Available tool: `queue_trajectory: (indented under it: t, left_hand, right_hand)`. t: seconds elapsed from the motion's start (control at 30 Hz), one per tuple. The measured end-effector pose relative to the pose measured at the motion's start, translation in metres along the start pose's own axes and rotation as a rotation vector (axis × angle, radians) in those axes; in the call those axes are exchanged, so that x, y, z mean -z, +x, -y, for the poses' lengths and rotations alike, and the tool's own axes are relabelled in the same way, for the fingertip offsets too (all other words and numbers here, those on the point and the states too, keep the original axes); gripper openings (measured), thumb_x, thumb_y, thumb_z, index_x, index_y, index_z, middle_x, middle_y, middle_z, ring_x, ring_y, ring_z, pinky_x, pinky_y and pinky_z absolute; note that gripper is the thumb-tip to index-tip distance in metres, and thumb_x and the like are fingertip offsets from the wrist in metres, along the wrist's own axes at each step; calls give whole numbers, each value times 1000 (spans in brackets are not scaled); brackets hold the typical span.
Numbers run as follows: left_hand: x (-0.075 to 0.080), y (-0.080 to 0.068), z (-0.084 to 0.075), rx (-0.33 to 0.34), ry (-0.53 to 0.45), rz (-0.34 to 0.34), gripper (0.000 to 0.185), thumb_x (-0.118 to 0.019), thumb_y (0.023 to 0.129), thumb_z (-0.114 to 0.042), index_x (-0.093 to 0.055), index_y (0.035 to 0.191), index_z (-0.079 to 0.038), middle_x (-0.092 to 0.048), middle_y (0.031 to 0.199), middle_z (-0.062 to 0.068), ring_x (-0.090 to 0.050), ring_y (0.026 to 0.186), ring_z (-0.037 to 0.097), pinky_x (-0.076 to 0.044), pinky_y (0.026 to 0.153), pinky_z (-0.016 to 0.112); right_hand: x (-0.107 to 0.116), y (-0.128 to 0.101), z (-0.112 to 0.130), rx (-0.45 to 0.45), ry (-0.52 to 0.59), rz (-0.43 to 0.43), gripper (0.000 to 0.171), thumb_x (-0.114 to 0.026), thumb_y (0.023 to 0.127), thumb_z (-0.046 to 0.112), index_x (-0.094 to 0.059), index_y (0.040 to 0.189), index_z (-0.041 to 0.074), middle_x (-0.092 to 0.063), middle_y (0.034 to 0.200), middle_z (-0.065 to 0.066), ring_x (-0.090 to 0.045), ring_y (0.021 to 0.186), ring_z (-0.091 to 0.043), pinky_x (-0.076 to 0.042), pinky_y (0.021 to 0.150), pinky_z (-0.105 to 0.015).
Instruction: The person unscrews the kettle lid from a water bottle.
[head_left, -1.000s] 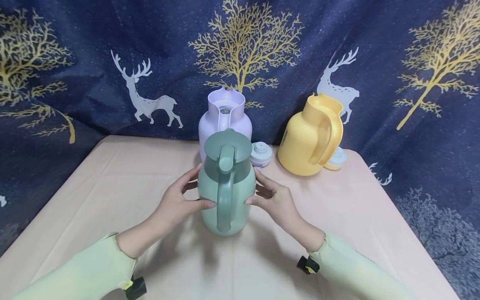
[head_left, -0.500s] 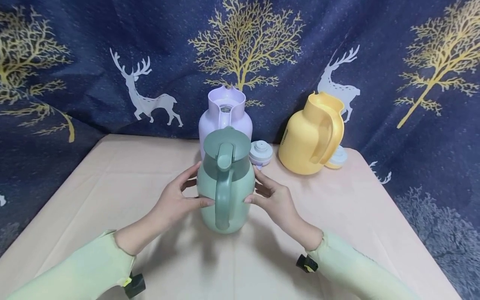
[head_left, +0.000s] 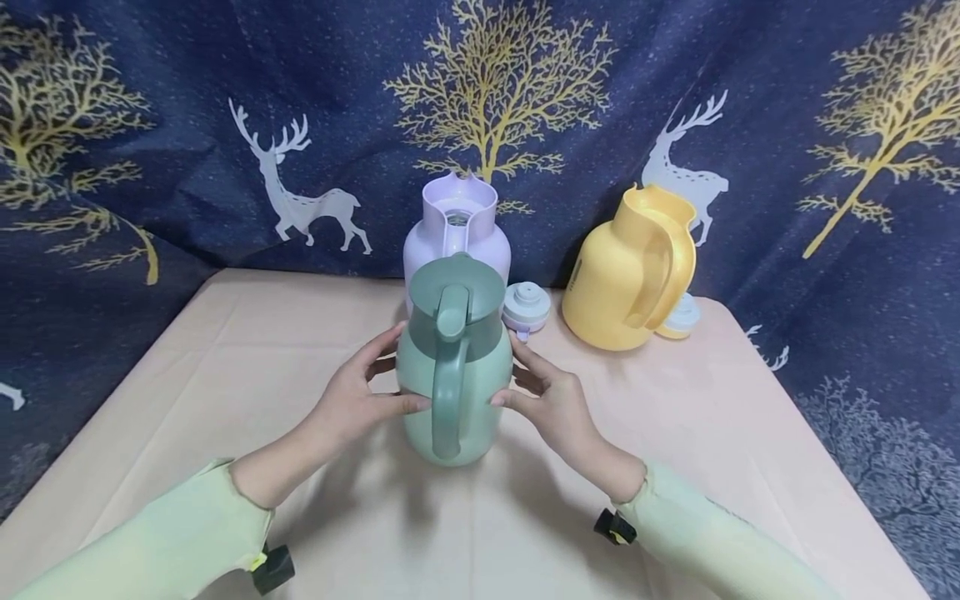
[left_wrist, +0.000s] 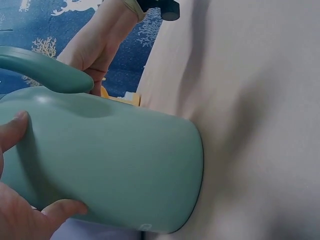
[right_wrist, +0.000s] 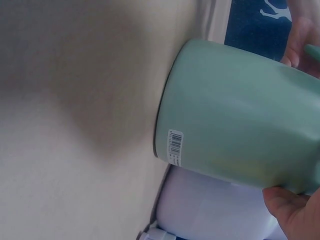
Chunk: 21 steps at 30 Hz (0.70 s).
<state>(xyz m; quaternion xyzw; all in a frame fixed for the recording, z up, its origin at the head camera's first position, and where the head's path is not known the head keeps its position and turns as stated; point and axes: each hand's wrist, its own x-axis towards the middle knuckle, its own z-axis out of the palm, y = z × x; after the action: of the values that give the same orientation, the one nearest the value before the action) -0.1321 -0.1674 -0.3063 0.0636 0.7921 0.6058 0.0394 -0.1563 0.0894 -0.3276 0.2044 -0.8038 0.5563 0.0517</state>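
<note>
A green thermos jug [head_left: 453, 375] with a darker green lid [head_left: 457, 292] stands upright at the table's middle, its handle [head_left: 448, 400] facing me. My left hand [head_left: 358, 402] grips its left side, thumb near the handle. From the right, my right hand [head_left: 551, 407] holds the opposite side, thumb in front and fingers partly hidden behind. Low on the body, a barcode sticker [right_wrist: 175, 147] shows in the right wrist view. Directly behind it is a lidless purple thermos jug [head_left: 457, 229], partly covered by the green one.
A lidless yellow thermos jug [head_left: 615, 283] stands at the back right. One grey-and-purple stopper lid [head_left: 527, 307] lies beside the purple jug; another, grey and yellow [head_left: 681, 317], sits behind the yellow jug. A dark patterned cloth [head_left: 315, 67] hangs behind the table [head_left: 300, 317].
The head view has shifted slightly. Both hands keep their hold on the green thermos jug, which stays in place.
</note>
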Motion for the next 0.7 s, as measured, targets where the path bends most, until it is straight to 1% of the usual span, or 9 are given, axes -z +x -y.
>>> queue_trajectory:
  t: [0.07, 0.1, 0.2, 0.3, 0.37, 0.43, 0.5, 0.63, 0.7]
  left_hand:
    - [1, 1, -2, 1, 15, 36, 100, -84, 77, -12, -23, 157, -10, -34, 156, 19, -40, 139, 42, -51, 101, 47]
    - [2, 1, -4, -2, 46, 57, 100, -83, 78, -14, -22, 157, -9, -33, 157, 20, -40, 140, 43, -51, 101, 48]
    - [10, -1, -17, -19, 128, 91, 93, -79, 84, -19, -22, 157, -7, -35, 157, 21, -43, 138, 43, -49, 103, 49]
    - [20, -7, -38, -55, 168, 44, 73, -70, 91, -22, -34, 152, -5, -50, 147, 20, -55, 130, 34, -51, 102, 40]
    - [24, -13, -50, -78, 130, -3, 55, -64, 96, -22, -45, 144, -3, -60, 133, 19, -63, 118, 22, -53, 99, 31]
    - [24, -20, -58, -95, 122, -4, 41, -59, 99, -25, -55, 133, -3, -66, 120, 16, -66, 106, 13, -54, 92, 24]
    - [21, -26, -63, -99, 125, 51, 35, -55, 101, -28, -60, 124, -2, -69, 111, 12, -66, 97, 9, -54, 89, 23]
    - [2, -31, -64, -82, 122, 216, 37, -53, 101, -35, -64, 113, -1, -71, 99, 7, -66, 93, 13, -54, 88, 28]
    - [-8, -31, -63, -82, 100, 244, 37, -55, 100, -35, -65, 110, -1, -71, 96, 6, -64, 92, 13, -53, 85, 28]
  right_hand:
    - [1, 0, 0, 6, -10, -3, 81, -81, 71, 16, -47, 143, 1, -52, 144, -16, -64, 117, -36, -53, 97, -40]
    - [1, 0, 0, 8, -13, -2, 81, -81, 71, 15, -47, 143, 1, -52, 145, -16, -65, 117, -36, -53, 97, -40]
    - [2, -1, -1, 13, -18, -3, 81, -81, 71, 16, -47, 143, 1, -52, 145, -16, -65, 116, -36, -53, 97, -40]
    - [1, 0, -1, 14, -17, -1, 81, -81, 71, 16, -47, 144, 1, -52, 145, -15, -66, 116, -35, -53, 97, -40]
    - [1, 0, -1, 14, -18, 2, 81, -82, 71, 16, -48, 144, 2, -52, 145, -14, -66, 116, -35, -53, 98, -40]
    - [0, 1, 0, 11, -18, 7, 81, -82, 71, 16, -48, 144, 2, -52, 146, -14, -65, 116, -34, -53, 98, -40]
    - [0, 1, 0, 9, -17, 14, 81, -82, 72, 15, -48, 144, 2, -51, 146, -14, -65, 117, -34, -52, 99, -40]
    - [1, 1, 0, 12, -32, 14, 80, -82, 72, 15, -48, 144, 2, -52, 146, -14, -65, 116, -34, -52, 99, -41]
    - [1, 0, -1, 20, -43, 4, 80, -82, 72, 15, -48, 144, 3, -52, 145, -15, -66, 115, -35, -53, 98, -42]
